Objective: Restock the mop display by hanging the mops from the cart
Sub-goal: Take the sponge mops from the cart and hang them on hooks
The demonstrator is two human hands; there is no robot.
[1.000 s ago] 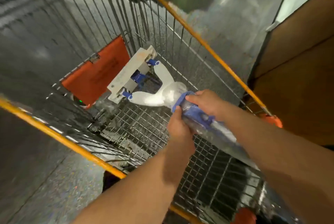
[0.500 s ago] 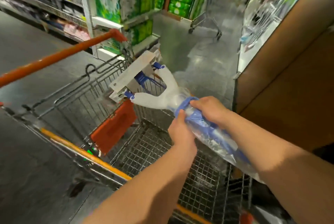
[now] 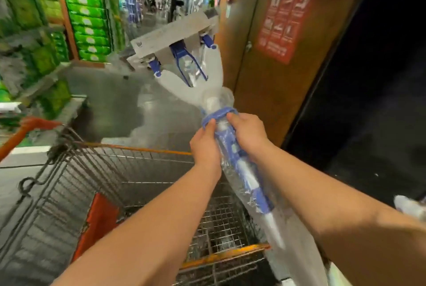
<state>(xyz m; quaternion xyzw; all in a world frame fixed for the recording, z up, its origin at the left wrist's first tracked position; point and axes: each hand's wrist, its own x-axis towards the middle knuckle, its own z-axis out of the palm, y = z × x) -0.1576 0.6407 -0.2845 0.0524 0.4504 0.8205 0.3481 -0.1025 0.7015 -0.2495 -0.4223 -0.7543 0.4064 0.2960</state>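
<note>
Left: shelves [image 3: 87, 20] stacked with green packs. Below them, one wire cart [image 3: 138, 148] with orange rails. One mop [image 3: 214, 98] is in view, held above the cart with its head uppermost and tilted. The left hand [image 3: 205, 147] and right hand [image 3: 247, 133], side by side, both clasp the shaft at the blue collar. The mop has a flat grey head, blue fittings, a white yoke and a clear plastic wrap. Right: a brown panel [image 3: 258, 92] bearing one red sign [image 3: 288, 8] stands close beside the mop head.
</note>
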